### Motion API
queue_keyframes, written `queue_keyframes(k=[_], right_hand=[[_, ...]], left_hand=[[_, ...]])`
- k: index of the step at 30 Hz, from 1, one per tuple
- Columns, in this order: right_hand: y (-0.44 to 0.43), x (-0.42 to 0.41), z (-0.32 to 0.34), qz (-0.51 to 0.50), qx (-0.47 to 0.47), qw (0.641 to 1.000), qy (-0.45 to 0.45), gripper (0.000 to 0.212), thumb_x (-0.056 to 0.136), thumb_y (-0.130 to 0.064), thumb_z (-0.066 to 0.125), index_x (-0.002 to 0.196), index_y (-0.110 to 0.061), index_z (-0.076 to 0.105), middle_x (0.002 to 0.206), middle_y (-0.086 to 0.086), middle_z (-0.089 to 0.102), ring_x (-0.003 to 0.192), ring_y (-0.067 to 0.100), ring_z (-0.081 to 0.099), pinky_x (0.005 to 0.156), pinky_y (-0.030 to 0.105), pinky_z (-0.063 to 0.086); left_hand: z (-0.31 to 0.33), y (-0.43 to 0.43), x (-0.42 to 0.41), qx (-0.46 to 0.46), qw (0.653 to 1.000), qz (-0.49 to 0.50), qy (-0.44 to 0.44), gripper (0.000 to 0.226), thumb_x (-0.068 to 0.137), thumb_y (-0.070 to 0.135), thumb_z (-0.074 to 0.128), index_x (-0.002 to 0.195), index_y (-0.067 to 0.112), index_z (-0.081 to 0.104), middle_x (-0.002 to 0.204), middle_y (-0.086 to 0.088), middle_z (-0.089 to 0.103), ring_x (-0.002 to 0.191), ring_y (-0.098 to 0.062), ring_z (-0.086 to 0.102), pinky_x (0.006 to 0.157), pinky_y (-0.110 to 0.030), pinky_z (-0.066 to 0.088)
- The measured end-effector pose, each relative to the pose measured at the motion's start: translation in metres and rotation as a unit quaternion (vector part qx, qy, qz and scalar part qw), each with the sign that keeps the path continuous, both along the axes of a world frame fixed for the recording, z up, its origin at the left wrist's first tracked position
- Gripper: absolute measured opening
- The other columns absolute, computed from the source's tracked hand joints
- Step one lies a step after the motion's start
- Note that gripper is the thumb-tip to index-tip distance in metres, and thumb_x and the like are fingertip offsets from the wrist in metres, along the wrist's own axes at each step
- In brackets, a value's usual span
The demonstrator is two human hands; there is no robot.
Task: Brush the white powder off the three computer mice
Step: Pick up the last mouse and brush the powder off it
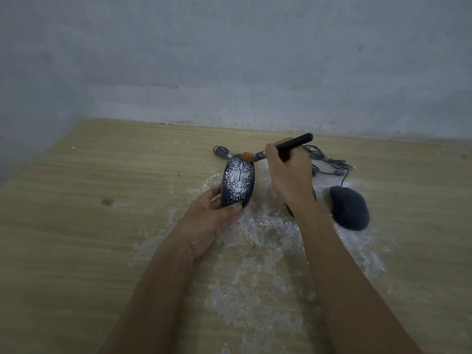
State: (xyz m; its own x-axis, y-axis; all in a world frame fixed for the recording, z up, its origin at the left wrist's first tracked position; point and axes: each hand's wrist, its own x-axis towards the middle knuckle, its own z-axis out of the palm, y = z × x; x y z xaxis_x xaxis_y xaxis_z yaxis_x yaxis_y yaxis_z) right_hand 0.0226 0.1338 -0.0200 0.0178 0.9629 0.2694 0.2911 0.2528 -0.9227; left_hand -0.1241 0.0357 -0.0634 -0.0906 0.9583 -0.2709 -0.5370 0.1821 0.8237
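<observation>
A black mouse [238, 181] speckled with white powder is tilted up off the table, gripped at its near end by my left hand [213, 221]. My right hand [287, 172] holds a black-handled brush [293, 143]; its orange bristle tip rests at the mouse's far end near the scroll wheel. A second black mouse [349, 208], free of powder, lies on the table to the right. A third mouse is mostly hidden behind my right wrist; only a dark edge [290, 210] shows.
White powder [265, 226] is scattered over the wooden table [102, 226] beneath and between my arms. Tangled grey cables [329, 159] lie behind the mice by the grey wall [229, 60], which closes off the back and left.
</observation>
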Motion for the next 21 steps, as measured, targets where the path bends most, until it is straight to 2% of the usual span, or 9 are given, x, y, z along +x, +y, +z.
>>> queue_keyframes(k=[3,7,11,14,18,21], right_hand=[[-0.0001,0.0026,0.0018,-0.02,0.003,0.999,0.036,0.021,0.098,-0.028,0.059,0.087,-0.012,0.062,0.062,-0.009,0.051,0.042,-0.003,0.044,0.043,0.013,0.033],[-0.0026,0.0011,0.0016,0.022,0.009,0.999,-0.029,0.023,0.098,-0.032,0.059,0.095,-0.011,0.069,0.066,-0.008,0.056,0.047,-0.005,0.048,0.045,0.01,0.034],[-0.0014,0.0021,0.0025,-0.02,0.005,1.0,0.018,0.023,0.098,-0.031,0.059,0.085,-0.012,0.061,0.062,-0.008,0.051,0.043,-0.003,0.045,0.043,0.011,0.032],[-0.0028,0.0022,0.0034,0.013,0.012,0.999,-0.032,0.024,0.097,-0.032,0.06,0.087,-0.011,0.067,0.062,-0.009,0.053,0.044,-0.004,0.046,0.043,0.01,0.032],[-0.0032,0.0056,0.0043,-0.009,-0.006,1.0,0.029,0.019,0.098,-0.028,0.059,0.085,-0.014,0.061,0.063,-0.007,0.052,0.041,-0.003,0.043,0.042,0.014,0.035],[-0.005,0.0061,0.0049,0.029,0.01,0.999,-0.018,0.023,0.099,-0.032,0.059,0.091,-0.012,0.066,0.063,-0.008,0.053,0.044,-0.003,0.046,0.043,0.012,0.034]], left_hand=[[0.0004,0.0003,0.0009,-0.002,1.0,0.007,-0.006,0.062,0.083,-0.019,0.06,0.138,0.005,0.047,0.127,-0.018,0.065,0.116,-0.032,0.065,0.09,-0.034,0.058],[0.0012,-0.0006,0.0013,-0.004,1.0,0.008,-0.014,0.062,0.082,-0.019,0.061,0.138,0.006,0.048,0.127,-0.018,0.066,0.116,-0.031,0.065,0.089,-0.033,0.058],[0.003,-0.0011,0.002,-0.007,1.0,0.014,-0.025,0.061,0.084,-0.019,0.059,0.139,0.005,0.046,0.128,-0.02,0.064,0.117,-0.032,0.064,0.087,-0.033,0.058],[0.0042,-0.0012,0.0027,-0.01,0.999,0.017,-0.038,0.062,0.084,-0.019,0.058,0.14,0.003,0.045,0.127,-0.021,0.065,0.115,-0.033,0.065,0.086,-0.033,0.059],[0.0065,-0.002,0.0035,-0.009,0.999,0.018,-0.049,0.059,0.084,-0.019,0.057,0.138,0.001,0.046,0.126,-0.022,0.066,0.113,-0.033,0.066,0.086,-0.033,0.059],[0.0081,-0.002,0.0041,-0.005,0.999,0.021,-0.05,0.056,0.084,-0.018,0.058,0.136,0.001,0.048,0.124,-0.022,0.066,0.111,-0.031,0.067,0.086,-0.033,0.059]])
